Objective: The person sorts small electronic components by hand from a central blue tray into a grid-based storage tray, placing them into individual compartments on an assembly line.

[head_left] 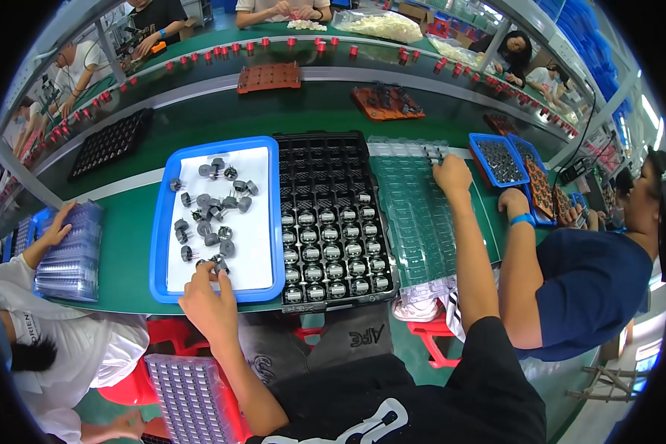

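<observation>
My left hand (209, 297) reaches over the near edge of a blue tray (156, 222). Its fingertips close on one of the dark grey round components with pins, at the bottom of the white sheet (244, 229); the fingers partly hide it. Several more such grey components (213, 205) lie scattered on that sheet. To the right stands a black compartment tray (314, 174), its nearer rows filled with round parts with pale tops. My right hand (452, 176) is closed at the far right of a clear plastic tray (414, 214), beside small dark pieces; what its fingers hold is hidden.
Blue bins with small dark parts (500, 160) stand at right. Orange fixtures (269, 77) and a line of red pieces (291, 42) sit farther back. Stacked clear trays (70, 248) lie at left, by a co-worker's hand (58, 226). Another co-worker's arm (520, 274) is close at right.
</observation>
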Available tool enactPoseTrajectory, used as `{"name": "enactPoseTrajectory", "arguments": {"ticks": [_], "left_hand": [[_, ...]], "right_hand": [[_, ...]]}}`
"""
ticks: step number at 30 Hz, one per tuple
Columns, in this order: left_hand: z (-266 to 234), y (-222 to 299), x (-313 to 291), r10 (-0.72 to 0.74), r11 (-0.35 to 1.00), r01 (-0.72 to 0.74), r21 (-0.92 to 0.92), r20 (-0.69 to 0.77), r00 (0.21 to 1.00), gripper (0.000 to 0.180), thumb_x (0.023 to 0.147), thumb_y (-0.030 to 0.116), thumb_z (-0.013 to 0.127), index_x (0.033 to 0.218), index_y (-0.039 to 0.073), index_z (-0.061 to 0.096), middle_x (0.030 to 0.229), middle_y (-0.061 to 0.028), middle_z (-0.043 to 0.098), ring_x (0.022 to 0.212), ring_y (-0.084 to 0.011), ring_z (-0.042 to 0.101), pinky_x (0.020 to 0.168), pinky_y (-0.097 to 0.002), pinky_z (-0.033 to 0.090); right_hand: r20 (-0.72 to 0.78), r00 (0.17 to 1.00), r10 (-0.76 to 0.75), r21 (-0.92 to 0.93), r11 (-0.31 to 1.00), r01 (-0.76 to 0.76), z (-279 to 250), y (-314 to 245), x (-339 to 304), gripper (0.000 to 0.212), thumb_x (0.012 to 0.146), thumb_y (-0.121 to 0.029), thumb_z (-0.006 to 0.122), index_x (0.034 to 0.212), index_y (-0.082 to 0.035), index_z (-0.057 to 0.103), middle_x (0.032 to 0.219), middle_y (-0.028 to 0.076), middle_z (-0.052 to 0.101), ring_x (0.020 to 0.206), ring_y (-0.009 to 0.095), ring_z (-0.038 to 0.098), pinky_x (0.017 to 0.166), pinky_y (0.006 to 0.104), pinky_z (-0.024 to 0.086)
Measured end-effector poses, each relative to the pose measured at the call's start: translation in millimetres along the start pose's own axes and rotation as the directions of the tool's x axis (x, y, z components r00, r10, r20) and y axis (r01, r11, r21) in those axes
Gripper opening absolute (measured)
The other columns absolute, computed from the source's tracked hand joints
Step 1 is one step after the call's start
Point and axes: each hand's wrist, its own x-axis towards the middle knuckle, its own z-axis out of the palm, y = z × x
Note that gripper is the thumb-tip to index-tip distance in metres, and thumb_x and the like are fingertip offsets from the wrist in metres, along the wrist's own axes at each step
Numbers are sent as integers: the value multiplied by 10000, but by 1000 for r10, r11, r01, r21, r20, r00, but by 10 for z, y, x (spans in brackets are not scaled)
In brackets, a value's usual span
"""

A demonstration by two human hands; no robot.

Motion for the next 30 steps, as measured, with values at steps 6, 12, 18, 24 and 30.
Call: {"name": "enactPoseTrajectory", "arguments": {"ticks": [6, 12, 18, 24, 30], "left_hand": [[-9, 60, 6, 49, 998, -50, 31, 34, 998, 184, 841, 156, 648, 1002, 68, 647, 810, -73, 662, 791, -283, 615, 698, -419, 429], [4, 37, -19, 21, 999, -21, -24, 11, 1000, 198, 854, 213, 671, 985, 65, 661, 798, -93, 670, 762, -286, 602, 675, -409, 439], [56, -19, 2, 15, 1000, -15, 1, -52, 999, 157, 852, 208, 672, 847, 56, 634, 739, -101, 666, 672, -292, 599, 626, -415, 449], [20, -9, 1, -61, 996, 59, -65, -29, 998, 147, 866, 163, 645, 836, 21, 627, 745, -116, 666, 692, -278, 622, 648, -393, 468], [-61, -64, 34, -179, 881, 157, -446, -7, 984, 171, 935, 130, 574, 893, -36, 581, 765, -108, 628, 718, -188, 617, 709, -324, 490]], "right_hand": [[-156, 979, -132, -95, 988, 118, 85, 64, -48, 145, 765, -141, 633, 824, -19, 686, 851, 195, 687, 791, 361, 686, 699, 477, 542], [15, 1000, -10, -32, 999, 10, -12, -89, 9, 164, 787, -113, 582, 895, -51, 689, 953, 185, 698, 902, 371, 683, 752, 496, 529], [83, 992, 91, 150, 983, -103, -84, -88, 46, 268, 721, -196, 707, 925, -22, 694, 998, 230, 688, 951, 401, 669, 828, 487, 535], [-155, 984, 83, 241, 970, -44, -270, -141, 14, 337, 642, -275, 756, 790, 18, 680, 824, 238, 685, 788, 407, 674, 723, 465, 549], [-113, 994, -16, 572, 817, 78, -525, -173, -232, 306, 681, -250, 764, 779, 23, 667, 685, 180, 675, 666, 301, 687, 643, 383, 538]]}}
